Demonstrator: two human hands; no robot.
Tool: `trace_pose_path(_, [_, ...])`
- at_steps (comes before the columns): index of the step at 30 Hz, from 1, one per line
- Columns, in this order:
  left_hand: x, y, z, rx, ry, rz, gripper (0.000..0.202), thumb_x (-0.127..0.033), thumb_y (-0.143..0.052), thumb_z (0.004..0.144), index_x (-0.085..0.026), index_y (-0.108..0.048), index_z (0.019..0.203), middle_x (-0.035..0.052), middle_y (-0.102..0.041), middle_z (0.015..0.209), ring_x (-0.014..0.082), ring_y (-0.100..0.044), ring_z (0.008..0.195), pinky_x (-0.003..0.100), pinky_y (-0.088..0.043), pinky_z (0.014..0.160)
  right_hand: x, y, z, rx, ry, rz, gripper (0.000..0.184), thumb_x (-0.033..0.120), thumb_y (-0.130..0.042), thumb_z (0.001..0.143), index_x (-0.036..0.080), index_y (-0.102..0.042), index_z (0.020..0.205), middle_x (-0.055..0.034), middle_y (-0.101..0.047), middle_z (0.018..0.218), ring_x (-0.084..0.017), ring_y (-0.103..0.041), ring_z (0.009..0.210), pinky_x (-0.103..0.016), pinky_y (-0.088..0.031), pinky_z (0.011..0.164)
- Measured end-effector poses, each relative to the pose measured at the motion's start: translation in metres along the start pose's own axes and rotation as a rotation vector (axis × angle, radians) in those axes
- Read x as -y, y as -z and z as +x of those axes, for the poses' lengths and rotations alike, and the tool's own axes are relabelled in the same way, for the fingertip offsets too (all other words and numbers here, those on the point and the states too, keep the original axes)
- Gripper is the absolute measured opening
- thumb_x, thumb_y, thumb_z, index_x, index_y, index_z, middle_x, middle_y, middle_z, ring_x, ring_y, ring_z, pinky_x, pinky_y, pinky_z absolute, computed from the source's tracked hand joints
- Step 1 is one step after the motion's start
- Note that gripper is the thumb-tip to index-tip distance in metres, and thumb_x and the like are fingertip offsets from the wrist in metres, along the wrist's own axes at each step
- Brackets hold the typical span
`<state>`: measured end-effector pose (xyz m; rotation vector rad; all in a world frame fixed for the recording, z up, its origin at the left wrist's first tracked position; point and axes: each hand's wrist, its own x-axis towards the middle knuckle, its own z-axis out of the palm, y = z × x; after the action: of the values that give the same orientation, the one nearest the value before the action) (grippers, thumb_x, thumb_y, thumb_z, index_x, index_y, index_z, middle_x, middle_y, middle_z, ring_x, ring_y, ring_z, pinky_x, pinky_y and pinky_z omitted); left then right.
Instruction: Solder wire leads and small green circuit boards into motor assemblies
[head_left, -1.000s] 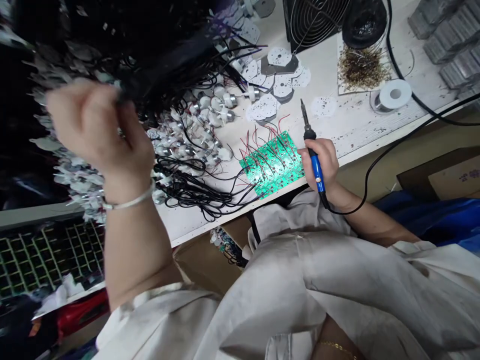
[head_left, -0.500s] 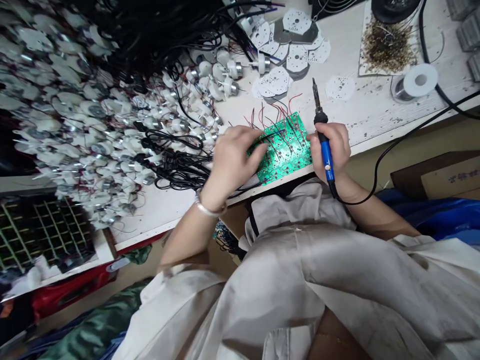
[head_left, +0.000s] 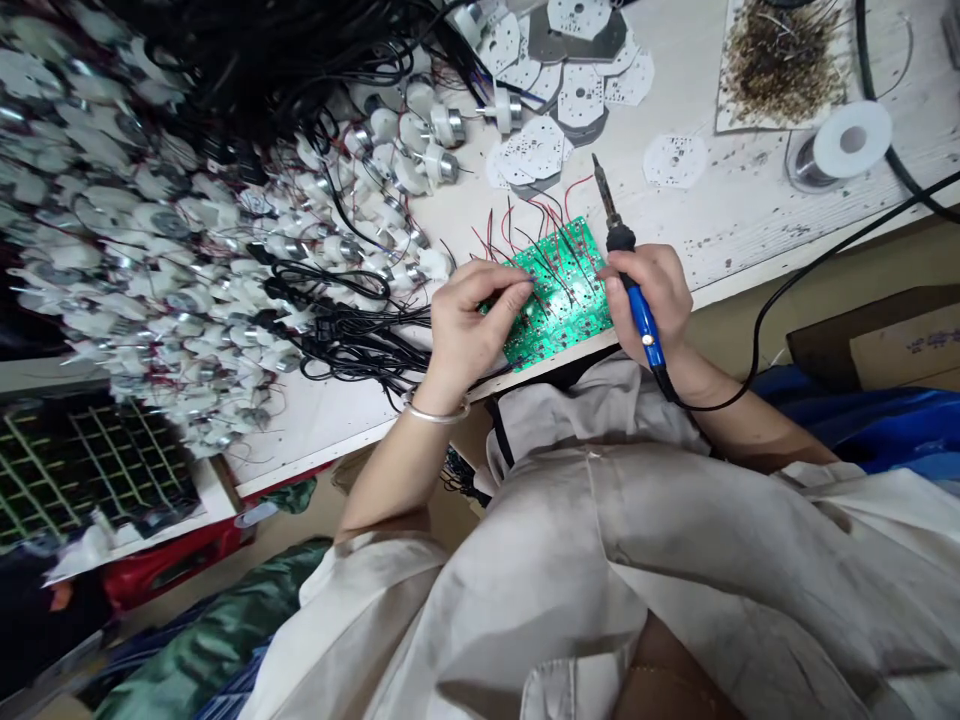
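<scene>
Now, a soldering iron (head_left: 640, 310) is gripped in the right hand (head_left: 651, 300); a green circuit board (head_left: 562, 300) with red and black wires (head_left: 551, 250) lies at the edge of the counter (head_left: 720, 235), touched by the curled left hand (head_left: 469, 335); whether anything is pinched cannot be told.

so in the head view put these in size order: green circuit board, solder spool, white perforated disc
Largest to smallest:
1. The green circuit board
2. The solder spool and the white perforated disc look about alike, so I can't rank them.
</scene>
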<state>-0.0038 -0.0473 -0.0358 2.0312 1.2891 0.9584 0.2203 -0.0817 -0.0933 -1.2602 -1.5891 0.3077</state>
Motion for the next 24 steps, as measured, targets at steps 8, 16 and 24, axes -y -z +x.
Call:
trace_pose_path(8, [-0.010, 0.004, -0.005, -0.029, -0.373, 0.072, 0.009, -0.022, -0.067, 0.099, -0.025, -0.074, 0.105, -0.0006, -0.074, 0.093, 0.0124, -0.070, 0.084, 0.025, -0.055, 0.074, 0.019, -0.002, 0.014, 0.095, 0.241, -0.061, 0.030, 0.048, -0.052, 0.101, 0.030, -0.065, 0.122, -0.0031, -0.058, 0.101, -0.015, -0.062, 0.093, -0.031, -0.056, 0.078])
trace_pose_path(16, [-0.010, 0.011, -0.021, 0.040, -0.455, 0.114, 0.008, -0.020, -0.066, 0.099, -0.020, -0.070, 0.106, 0.0032, -0.071, 0.093, 0.0133, -0.068, 0.084, 0.025, -0.055, 0.074, 0.022, -0.011, 0.014, 0.089, 0.489, -0.096, 0.018, 0.042, -0.050, 0.102, 0.032, -0.065, 0.106, -0.0004, -0.055, 0.098, -0.016, -0.055, 0.093, -0.033, -0.053, 0.086])
trace_pose_path(24, [-0.026, -0.016, -0.041, -0.214, -0.232, 0.079, 0.006, -0.017, -0.067, 0.098, -0.022, -0.069, 0.102, -0.0013, -0.074, 0.087, 0.0101, -0.068, 0.078, 0.021, -0.053, 0.071, 0.031, -0.024, 0.007, 0.047, 0.231, -0.142, 0.021, 0.044, -0.052, 0.101, 0.030, -0.067, 0.098, -0.0010, -0.053, 0.090, -0.016, -0.055, 0.086, -0.033, -0.051, 0.081])
